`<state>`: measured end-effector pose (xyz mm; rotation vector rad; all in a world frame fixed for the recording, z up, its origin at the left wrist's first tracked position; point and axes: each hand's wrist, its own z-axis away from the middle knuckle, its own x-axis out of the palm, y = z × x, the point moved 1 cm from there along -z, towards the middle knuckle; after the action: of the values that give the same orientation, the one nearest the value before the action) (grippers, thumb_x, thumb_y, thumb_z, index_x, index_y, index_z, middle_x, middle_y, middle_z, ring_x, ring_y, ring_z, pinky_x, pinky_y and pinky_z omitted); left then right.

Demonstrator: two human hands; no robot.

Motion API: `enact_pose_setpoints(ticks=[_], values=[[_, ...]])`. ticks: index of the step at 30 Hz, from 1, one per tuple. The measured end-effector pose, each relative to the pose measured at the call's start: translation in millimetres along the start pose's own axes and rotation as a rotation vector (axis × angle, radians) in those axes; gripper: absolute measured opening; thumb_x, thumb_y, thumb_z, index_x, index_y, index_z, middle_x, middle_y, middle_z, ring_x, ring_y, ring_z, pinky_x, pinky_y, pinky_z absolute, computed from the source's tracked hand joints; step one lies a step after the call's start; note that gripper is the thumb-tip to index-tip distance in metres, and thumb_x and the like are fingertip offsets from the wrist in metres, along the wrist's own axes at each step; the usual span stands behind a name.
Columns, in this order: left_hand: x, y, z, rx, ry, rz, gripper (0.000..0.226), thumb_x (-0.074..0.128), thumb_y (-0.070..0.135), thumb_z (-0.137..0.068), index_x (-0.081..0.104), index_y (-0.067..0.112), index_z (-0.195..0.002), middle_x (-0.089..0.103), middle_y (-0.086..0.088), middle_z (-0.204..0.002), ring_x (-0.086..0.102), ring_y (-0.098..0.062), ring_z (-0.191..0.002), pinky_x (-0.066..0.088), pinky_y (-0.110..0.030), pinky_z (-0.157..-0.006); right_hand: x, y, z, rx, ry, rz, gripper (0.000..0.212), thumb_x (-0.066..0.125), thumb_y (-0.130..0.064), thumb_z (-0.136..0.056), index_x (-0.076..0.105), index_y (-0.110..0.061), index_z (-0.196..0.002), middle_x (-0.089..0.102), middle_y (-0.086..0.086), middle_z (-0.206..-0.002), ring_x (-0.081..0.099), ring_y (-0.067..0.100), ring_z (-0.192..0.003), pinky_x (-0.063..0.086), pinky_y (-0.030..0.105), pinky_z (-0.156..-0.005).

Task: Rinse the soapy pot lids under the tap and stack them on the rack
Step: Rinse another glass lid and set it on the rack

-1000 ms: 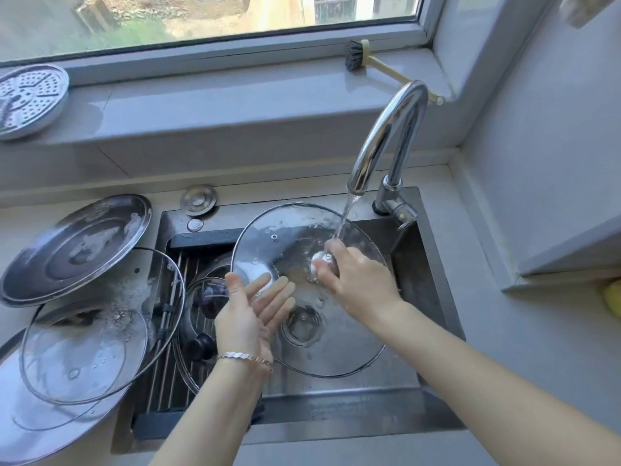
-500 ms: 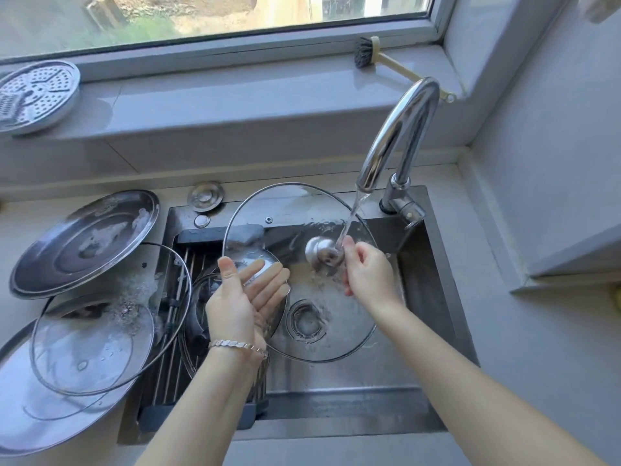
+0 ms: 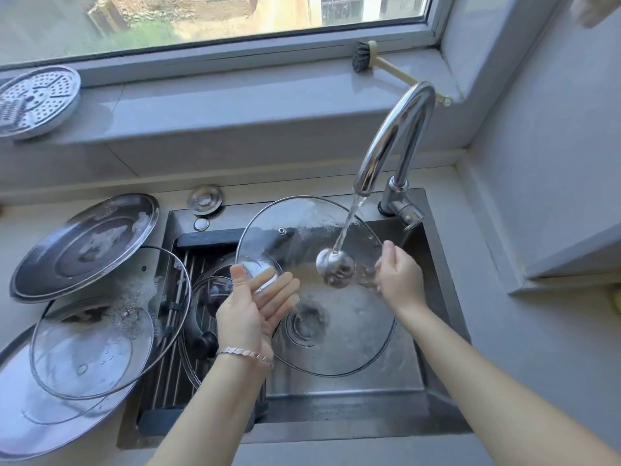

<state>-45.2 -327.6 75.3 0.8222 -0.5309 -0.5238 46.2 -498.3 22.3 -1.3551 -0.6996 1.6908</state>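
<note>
Over the sink I have a large glass lid point(image 3: 336, 338) tilted under the tap point(image 3: 393, 139). The water stream lands on its steel knob point(image 3: 335, 267). My left hand point(image 3: 252, 307) lies flat, palm up, against the lid's left edge and props it. My right hand point(image 3: 398, 275) is just right of the knob, its curled fingers touching the wet glass and the thumb raised. A smaller glass lid with a black knob point(image 3: 205, 343) lies on the roll-up rack point(image 3: 168, 375) over the sink's left part. Soapy lids wait on the left counter: a steel lid point(image 3: 84, 243), a foamy glass lid point(image 3: 100, 331), and a big steel lid point(image 3: 30, 422) beneath.
The sink drain point(image 3: 304, 326) shows through the held lid. A sink plug point(image 3: 205, 199) sits on the rim behind the sink basin. On the window sill are a perforated steamer plate point(image 3: 37, 99) and a dish brush point(image 3: 366, 57). A wall ledge juts out at the right.
My right hand has let go of the knob and slid to its right. The lid has tipped up toward the tap, so the water now hits the knob. My left hand kept its place.
</note>
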Motion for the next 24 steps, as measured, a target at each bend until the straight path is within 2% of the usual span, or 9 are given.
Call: enact_pose_setpoints(ticks=[3,7,9,12,14,15,17,21,24], values=[[-8,-1,-6,-0.08,-0.032,0.079,0.055,0.032,0.051,-0.093,0.057,0.002,-0.089,0.073,-0.01,-0.064,0.071,-0.02,-0.059,0.057,-0.025,-0.048,-19,30,-9,0.164,0.054,-0.041,0.03,0.036,-0.034,-0.093,0.053,-0.016,-0.077,0.057,0.006,-0.079,0.051,0.026,-0.079,0.038,0.033,-0.067],[-7,-18,-9,-0.23,-0.111,0.143,0.055,0.029,0.049,-0.094,0.056,0.002,-0.089,0.073,-0.011,-0.065,0.071,-0.019,-0.058,0.056,-0.024,-0.047,-33,29,-10,0.43,-0.182,-0.545,0.031,0.034,-0.035,-0.1,0.058,-0.016,-0.094,0.059,0.004,-0.064,0.06,0.017,-0.056,0.049,0.024,-0.048],[-8,-31,-15,-0.301,-0.109,0.103,0.055,0.026,0.049,-0.095,0.055,0.003,-0.092,0.072,-0.01,-0.064,0.071,-0.018,-0.056,0.055,-0.023,-0.045,-42,24,-8,0.355,-0.157,-0.445,0.029,0.036,-0.034,-0.1,0.059,-0.014,-0.1,0.05,0.003,-0.056,0.055,0.008,-0.038,0.04,0.017,-0.038],[-6,-53,-27,-0.394,-0.04,-0.074,0.048,0.023,0.047,-0.097,0.051,0.008,-0.103,0.073,-0.013,-0.068,0.069,-0.021,-0.054,0.054,-0.023,-0.045,-55,23,-12,0.276,-0.088,-0.326,0.026,0.04,-0.032,-0.099,0.057,-0.013,-0.101,0.045,0.004,-0.055,0.051,0.003,-0.031,0.033,0.012,-0.034],[-1,-64,-29,-0.481,-0.005,-0.157,0.043,0.024,0.042,-0.099,0.05,0.008,-0.105,0.069,-0.02,-0.098,0.067,-0.028,-0.073,0.053,-0.032,-0.063,-62,19,-17,0.221,-0.068,-0.275,0.025,0.041,-0.031,-0.098,0.057,-0.011,-0.099,0.047,0.007,-0.054,0.052,0.005,-0.03,0.032,0.011,-0.032],[3,-68,-28,-0.537,0.005,-0.167,0.044,0.025,0.042,-0.099,0.049,0.007,-0.11,0.064,-0.019,-0.103,0.063,-0.029,-0.08,0.049,-0.035,-0.07,-65,15,-19,0.182,-0.061,-0.249,0.024,0.042,-0.03,-0.098,0.057,-0.011,-0.098,0.048,0.007,-0.053,0.053,0.006,-0.03,0.032,0.011,-0.031],[8,-71,-25,-0.63,0.004,-0.15,0.048,0.027,0.048,-0.097,0.048,0.01,-0.117,0.056,-0.012,-0.087,0.056,-0.024,-0.074,0.045,-0.036,-0.068,-71,9,-23,0.105,-0.057,-0.211,0.022,0.043,-0.029,-0.098,0.059,-0.013,-0.096,0.05,0.007,-0.05,0.054,0.008,-0.03,0.032,0.013,-0.031],[12,-66,-28,-0.627,0.0,-0.031,0.046,0.032,0.054,-0.094,0.051,0.014,-0.081,0.054,-0.007,-0.078,0.053,-0.021,-0.07,0.043,-0.035,-0.068,-79,3,-25,0.001,-0.067,-0.243,0.017,0.046,-0.03,-0.096,0.059,-0.018,-0.096,0.051,-0.001,-0.04,0.055,0.01,-0.031,0.033,0.013,-0.031],[9,-49,-32,-0.503,0.016,0.067,0.039,0.038,0.045,-0.095,0.048,0.017,-0.07,0.059,-0.002,-0.061,0.056,-0.017,-0.063,0.042,-0.03,-0.066,-75,9,-25,0.011,-0.044,-0.32,0.021,0.044,-0.031,-0.096,0.058,-0.016,-0.1,0.052,-0.003,-0.037,0.055,0.009,-0.032,0.035,0.014,-0.033]])
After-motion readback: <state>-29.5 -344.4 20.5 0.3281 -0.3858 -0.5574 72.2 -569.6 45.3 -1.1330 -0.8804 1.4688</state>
